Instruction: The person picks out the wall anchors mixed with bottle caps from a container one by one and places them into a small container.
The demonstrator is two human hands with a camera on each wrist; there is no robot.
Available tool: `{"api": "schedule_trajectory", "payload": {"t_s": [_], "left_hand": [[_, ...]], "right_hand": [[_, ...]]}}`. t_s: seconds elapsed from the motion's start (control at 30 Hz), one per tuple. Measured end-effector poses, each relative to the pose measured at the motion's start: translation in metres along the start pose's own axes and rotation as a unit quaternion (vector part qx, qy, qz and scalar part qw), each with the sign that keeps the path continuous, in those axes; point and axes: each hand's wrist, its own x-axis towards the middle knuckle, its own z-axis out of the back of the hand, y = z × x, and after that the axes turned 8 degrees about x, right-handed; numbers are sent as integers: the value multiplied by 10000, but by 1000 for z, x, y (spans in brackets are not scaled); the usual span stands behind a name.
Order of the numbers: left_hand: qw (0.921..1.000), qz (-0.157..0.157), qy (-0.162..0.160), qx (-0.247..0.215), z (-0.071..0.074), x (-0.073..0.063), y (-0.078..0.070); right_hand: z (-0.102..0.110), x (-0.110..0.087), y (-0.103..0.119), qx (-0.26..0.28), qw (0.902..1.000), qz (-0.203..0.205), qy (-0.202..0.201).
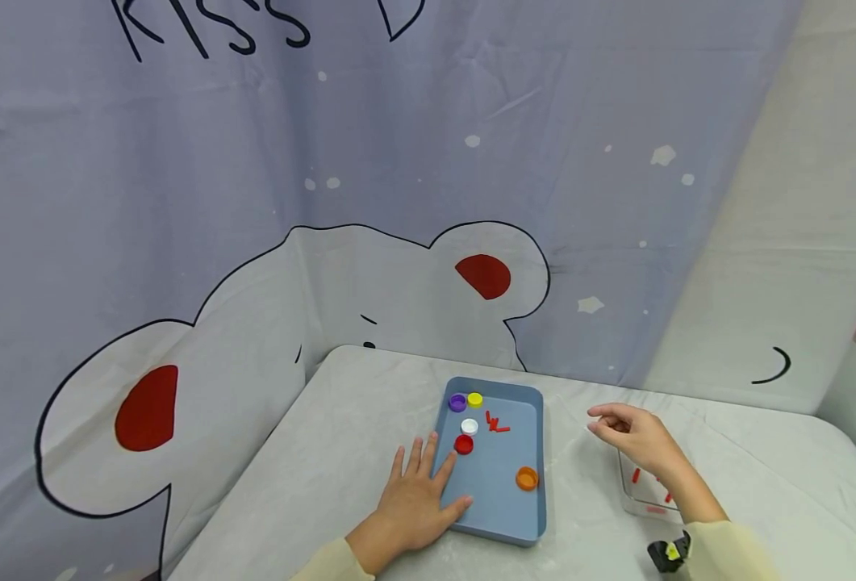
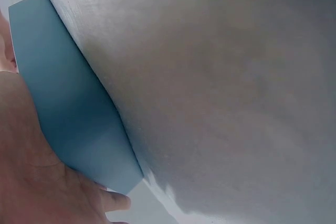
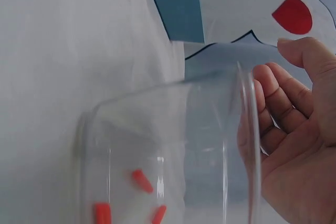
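My left hand (image 1: 415, 502) lies with spread fingers across the near left rim of a blue-grey tray (image 1: 496, 516). In the left wrist view the tray's outer side wall (image 2: 73, 93) stands beside the palm. To the right of the tray my right hand (image 1: 641, 436) hovers over a clear plastic box (image 1: 629, 492). Its fingers bend loosely, thumb apart from them, and nothing shows between them in the right wrist view. Small red sticks (image 3: 142, 180) lie in the box, partly hidden by the right forearm in the head view.
The tray holds purple (image 1: 457, 403), yellow (image 1: 474, 399), white (image 1: 469, 427) and red (image 1: 464, 444) round lids or cups along its left. An orange ring-like cup (image 1: 527, 478) sits at the right, and several red sticks (image 1: 495, 425) lie near the middle. Printed cloth (image 1: 413, 282) hangs behind the table.
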Motion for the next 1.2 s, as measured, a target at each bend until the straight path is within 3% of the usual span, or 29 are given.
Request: {"api": "schedule_trajectory", "payload": {"t_s": [1.2], "left_hand": [[10000,-4,22,34,-2,1,0]], "right_hand": [[-63,46,19,409,9963,643,400]]}}
